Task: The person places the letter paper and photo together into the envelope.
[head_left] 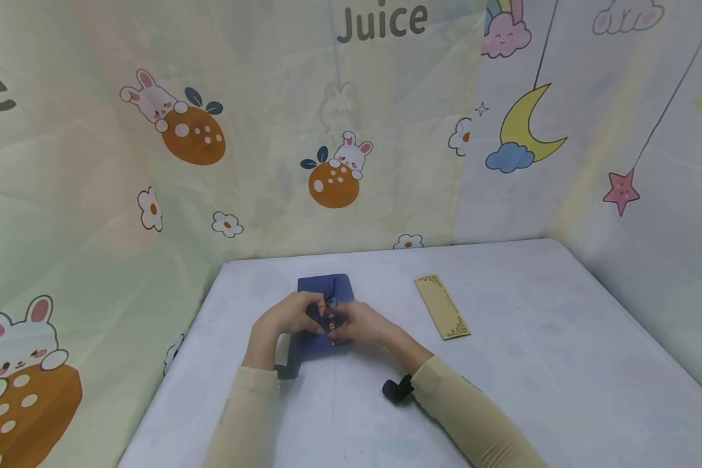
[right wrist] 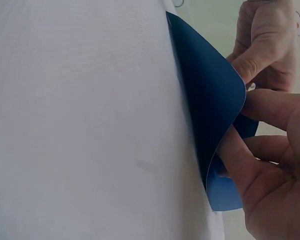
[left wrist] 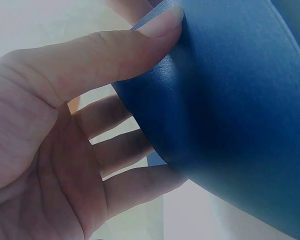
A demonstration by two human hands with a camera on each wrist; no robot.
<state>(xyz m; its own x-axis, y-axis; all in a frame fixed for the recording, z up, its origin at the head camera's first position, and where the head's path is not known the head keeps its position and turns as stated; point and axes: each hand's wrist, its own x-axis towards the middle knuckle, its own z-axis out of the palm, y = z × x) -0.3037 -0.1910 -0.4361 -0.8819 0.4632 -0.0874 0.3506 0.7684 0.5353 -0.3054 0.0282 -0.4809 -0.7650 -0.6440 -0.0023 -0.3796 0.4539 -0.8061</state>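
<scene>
A dark blue folded card (head_left: 314,284) with rounded corners lies on the table, part of it lifted and curved up between both hands. The left hand (head_left: 292,313) pinches its edge; in the left wrist view the thumb (left wrist: 155,37) lies on the blue face and the other fingers (left wrist: 135,187) are behind it. From the right, the right hand (head_left: 361,324) pinches the lifted part, its thumb (right wrist: 240,162) under the fold and its index finger (right wrist: 272,107) at the outer edge. A small multicoloured patch shows between the fingertips in the head view, partly hidden.
To the right of the hands, a flat gold strip (head_left: 442,307) with ornate corners lies slanted on the white table (head_left: 538,364). A black wrist camera (head_left: 396,390) sticks out beside the right sleeve. Printed cloth walls (head_left: 269,162) stand behind and beside the table.
</scene>
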